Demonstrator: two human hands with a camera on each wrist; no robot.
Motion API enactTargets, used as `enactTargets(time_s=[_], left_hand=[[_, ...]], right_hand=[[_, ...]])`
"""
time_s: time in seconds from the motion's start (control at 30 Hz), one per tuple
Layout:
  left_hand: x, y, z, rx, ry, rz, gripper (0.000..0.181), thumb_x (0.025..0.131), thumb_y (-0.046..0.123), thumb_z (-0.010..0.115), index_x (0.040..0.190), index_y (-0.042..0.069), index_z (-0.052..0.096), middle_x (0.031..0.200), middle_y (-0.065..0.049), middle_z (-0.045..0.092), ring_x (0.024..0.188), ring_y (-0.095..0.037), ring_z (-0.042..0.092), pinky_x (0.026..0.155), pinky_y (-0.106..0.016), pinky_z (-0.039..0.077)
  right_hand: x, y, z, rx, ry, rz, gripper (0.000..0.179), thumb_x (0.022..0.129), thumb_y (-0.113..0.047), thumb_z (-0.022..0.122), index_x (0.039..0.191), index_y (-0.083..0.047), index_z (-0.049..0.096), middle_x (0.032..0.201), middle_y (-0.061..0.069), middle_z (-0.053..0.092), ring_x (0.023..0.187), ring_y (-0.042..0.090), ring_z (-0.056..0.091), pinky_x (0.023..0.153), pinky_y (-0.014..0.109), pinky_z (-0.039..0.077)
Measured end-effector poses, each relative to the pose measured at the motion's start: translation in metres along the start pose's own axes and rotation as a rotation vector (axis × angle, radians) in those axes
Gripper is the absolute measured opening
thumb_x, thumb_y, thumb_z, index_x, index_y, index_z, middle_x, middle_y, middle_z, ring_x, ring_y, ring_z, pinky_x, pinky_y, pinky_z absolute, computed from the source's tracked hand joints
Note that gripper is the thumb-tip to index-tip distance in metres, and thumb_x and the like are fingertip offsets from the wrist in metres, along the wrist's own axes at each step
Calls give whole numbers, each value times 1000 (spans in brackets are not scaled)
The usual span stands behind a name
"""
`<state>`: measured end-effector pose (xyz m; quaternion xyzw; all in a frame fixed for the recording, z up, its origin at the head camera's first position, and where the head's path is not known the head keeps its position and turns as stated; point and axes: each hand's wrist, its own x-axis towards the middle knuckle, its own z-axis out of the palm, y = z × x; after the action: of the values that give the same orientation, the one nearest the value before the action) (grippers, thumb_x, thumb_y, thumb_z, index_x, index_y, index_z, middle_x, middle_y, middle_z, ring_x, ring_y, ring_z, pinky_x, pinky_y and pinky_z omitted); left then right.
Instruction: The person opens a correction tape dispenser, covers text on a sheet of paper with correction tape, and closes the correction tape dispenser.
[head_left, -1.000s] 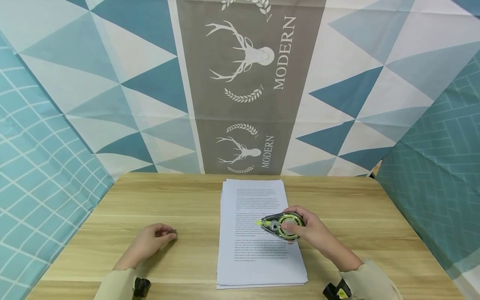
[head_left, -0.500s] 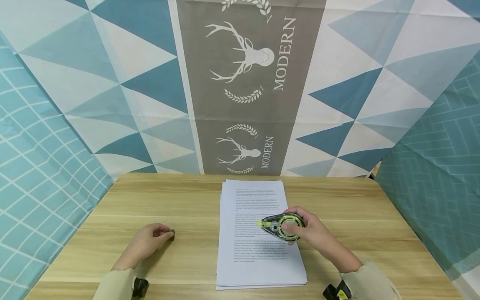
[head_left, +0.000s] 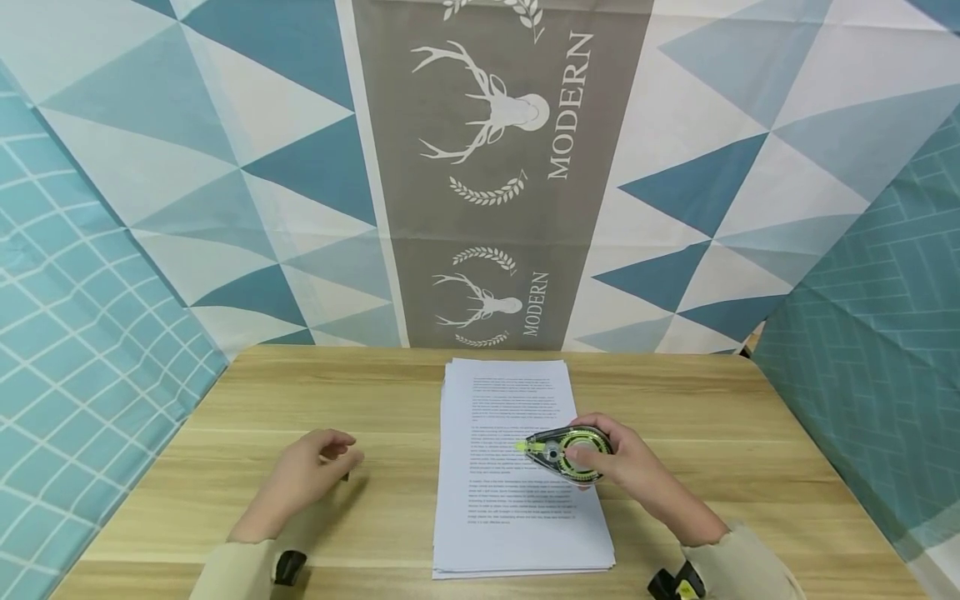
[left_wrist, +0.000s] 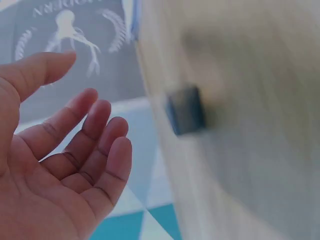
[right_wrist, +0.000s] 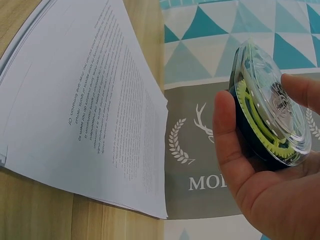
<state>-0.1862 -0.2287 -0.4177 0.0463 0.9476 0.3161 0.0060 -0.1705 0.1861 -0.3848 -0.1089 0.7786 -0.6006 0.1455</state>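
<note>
The left hand (head_left: 307, 473), loosely bent and unladen, hovers at 9 o'clock from the paper stack (head_left: 517, 548), near a small dark block (left_wrist: 186, 111) a stray brush could shove. At 3 o'clock, the right hand (head_left: 624, 454) pinches the correction tape (head_left: 558, 439) above the stack; slackening fingers might drop it.

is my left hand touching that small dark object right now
Apart: the left wrist view shows a clear gap between the left hand and the small dark object.

The left grip (head_left: 309, 468) curves loosely; the right grip (head_left: 624, 457) pinches.
</note>
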Motion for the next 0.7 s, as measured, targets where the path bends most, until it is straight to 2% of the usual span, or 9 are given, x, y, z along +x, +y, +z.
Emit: enactTargets(time_s=[0.13,0.37,0.57,0.7], left_hand=[[2,19,7,-32,19,91,36,85,31,67,109,5,65,105,-9,64,97,-23,60,81,-38,52],[7,49,32,-63,25,247,25,81,21,73,101,8,67,100,-2,65,95,-18,60,84,-36,51],[9,65,52,-77,-27,369,24,80,19,73,99,7,67,97,-2,64,92,-20,61,83,-35,51],[9,73,64,-105,-92,401,24,80,22,72,99,7,66,98,-1,63,94,-19,60,84,-36,50]], right_hand=[[-1,1,-1,5,-4,-5,47,89,-20,63,123,5,44,107,19,58,80,19,60,65,34,55],[-2,3,-3,18,-18,-10,47,89,-19,62,124,6,44,107,20,58,78,20,60,65,36,55],[-3,3,-4,25,-18,-6,47,89,-19,62,124,6,43,108,20,59,79,19,60,65,35,55],[-3,3,-3,25,-18,-6,47,89,-19,62,124,6,44,107,20,59,78,19,61,65,36,55]])
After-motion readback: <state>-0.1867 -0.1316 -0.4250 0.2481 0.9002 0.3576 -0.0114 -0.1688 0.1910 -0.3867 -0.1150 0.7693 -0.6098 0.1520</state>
